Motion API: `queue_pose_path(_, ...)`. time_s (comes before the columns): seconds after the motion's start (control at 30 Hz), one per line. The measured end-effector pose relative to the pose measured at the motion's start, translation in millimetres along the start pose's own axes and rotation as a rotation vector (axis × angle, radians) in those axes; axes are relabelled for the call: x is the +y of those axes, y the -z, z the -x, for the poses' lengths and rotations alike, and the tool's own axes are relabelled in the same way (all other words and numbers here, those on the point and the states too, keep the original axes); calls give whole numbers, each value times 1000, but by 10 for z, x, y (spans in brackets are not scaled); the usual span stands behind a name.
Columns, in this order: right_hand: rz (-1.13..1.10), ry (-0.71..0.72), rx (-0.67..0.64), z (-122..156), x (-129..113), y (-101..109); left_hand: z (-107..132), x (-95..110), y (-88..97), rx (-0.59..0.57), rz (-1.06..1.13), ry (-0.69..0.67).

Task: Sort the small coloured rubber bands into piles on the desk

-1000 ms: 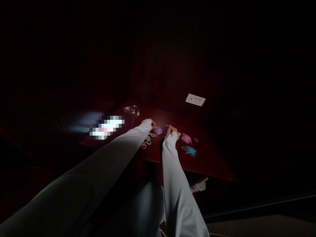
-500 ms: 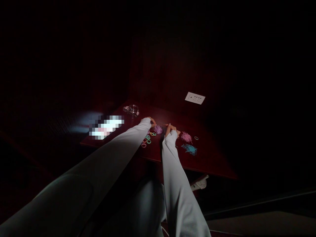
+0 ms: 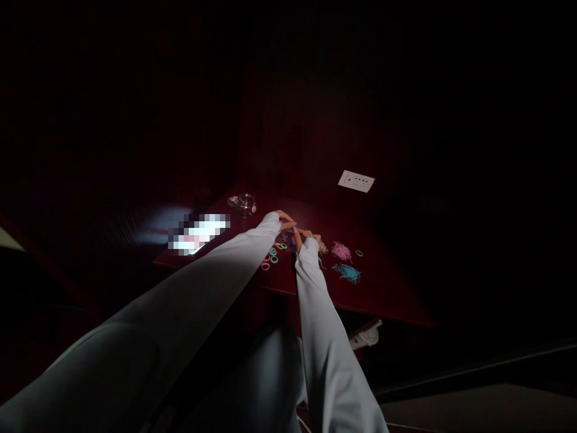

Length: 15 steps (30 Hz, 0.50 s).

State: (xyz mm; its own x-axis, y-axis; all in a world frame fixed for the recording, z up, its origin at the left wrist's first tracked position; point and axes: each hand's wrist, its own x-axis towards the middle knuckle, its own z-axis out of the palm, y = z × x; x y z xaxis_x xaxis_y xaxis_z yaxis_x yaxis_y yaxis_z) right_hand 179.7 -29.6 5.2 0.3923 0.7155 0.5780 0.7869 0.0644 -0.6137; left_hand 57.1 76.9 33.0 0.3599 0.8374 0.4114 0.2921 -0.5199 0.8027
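Over the dark red table (image 3: 378,288), my left hand (image 3: 285,221) and my right hand (image 3: 307,238) meet at the fingertips. Both have their fingers pinched together; whatever is between them is too small and dim to name. Just below them is a pile of purple bands (image 3: 287,239), partly covered by the hands. Several coloured rings (image 3: 274,259), green, pink and yellow, lie beside my left sleeve. Right of my right hand are a pale yellowish pile (image 3: 323,247), a pink pile of thin bands (image 3: 341,251) and a blue pile of them (image 3: 348,273).
A bright, blurred-out screen (image 3: 201,233) lies at the table's left end. Behind it stands a clear glass container (image 3: 246,202). One loose ring (image 3: 359,253) lies far right. A white socket plate (image 3: 356,181) is on the wall. The surroundings are very dark.
My left hand has moved right, away from the near side of the purple pile, and its fingertips now meet those of my right hand. The piles and rings stay as they were.
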Motion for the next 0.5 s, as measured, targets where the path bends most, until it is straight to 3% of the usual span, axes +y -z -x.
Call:
queue_pose_path(0.13,33,-20,-1,29,-9,-10,25,78,-39,-15,14,12)
queue_pose_path(0.27,52,-182,73,34,-37,69,229,222,117,-26,-123,10)
queue_pose_path(0.37,125,-291,134,-81,68,353,511,283,304,-87,-359,-130)
queue_pose_path(0.43,207,-219,146,-203,242,641,710,260,391,-220,-462,-286)
queue_pose_path(0.5,283,-123,126,-316,477,930,881,184,431,-310,-514,-329)
